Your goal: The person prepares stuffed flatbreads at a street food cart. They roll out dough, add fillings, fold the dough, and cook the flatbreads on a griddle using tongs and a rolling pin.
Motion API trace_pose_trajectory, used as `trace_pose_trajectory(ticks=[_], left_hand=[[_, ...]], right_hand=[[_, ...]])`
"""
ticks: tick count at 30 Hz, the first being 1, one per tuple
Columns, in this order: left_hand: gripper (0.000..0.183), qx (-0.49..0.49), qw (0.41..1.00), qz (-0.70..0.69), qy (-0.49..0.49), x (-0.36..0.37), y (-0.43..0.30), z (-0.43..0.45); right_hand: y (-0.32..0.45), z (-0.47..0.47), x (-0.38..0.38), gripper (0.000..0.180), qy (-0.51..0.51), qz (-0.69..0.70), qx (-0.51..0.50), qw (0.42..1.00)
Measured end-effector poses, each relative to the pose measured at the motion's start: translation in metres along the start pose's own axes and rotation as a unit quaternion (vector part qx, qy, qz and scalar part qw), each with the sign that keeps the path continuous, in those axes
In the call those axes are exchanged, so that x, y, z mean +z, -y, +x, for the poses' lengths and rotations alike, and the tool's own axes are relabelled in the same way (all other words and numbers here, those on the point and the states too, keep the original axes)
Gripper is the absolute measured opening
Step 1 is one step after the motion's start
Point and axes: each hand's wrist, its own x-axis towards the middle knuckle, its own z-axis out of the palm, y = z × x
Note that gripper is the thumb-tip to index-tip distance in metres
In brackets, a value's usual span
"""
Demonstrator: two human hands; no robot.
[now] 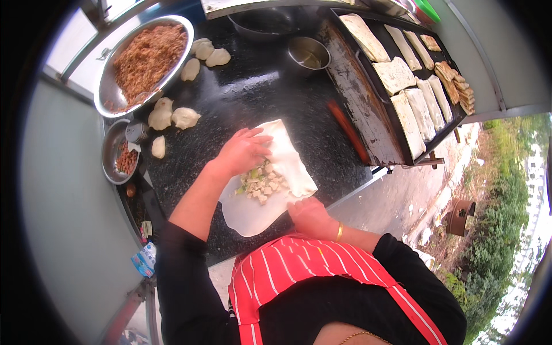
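A thin sheet of white dough (248, 217) lies on the black speckled worktop before me, its far right part folded over. Pale diced filling with green bits (264, 183) sits on the unfolded part, partly under the fold. My left hand (246, 150) reaches over the dough's far left edge, fingers bent and touching it near the filling; its thumb is hidden. At the near right corner of the fold, the fingers of my right hand (312, 217) are closed on the dough's edge.
Left stand a large steel bowl of reddish-brown filling (148, 60), a smaller bowl (112, 153) and several dough lumps (185, 117). Beyond are a metal pot of liquid (308, 54) and a red-brown stick (347, 131). A black griddle (390, 32) with several flat breads (394, 75) stands right.
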Motion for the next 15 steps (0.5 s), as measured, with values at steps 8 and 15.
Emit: trace_pose_trajectory(ticks=[8,15], left_hand=[[0.019,-0.371,0.860,0.006,-0.351,0.034,-0.059,-0.093],[0.023,-0.737,0.552,-0.079,-0.382,0.113,-0.172,-0.156]], right_hand=[[-0.051,0.083,-0.047,0.045,-0.252,0.079,-0.129,0.956],[-0.026,0.228,-0.029,0.025,-0.221,0.245,-0.282,0.901]])
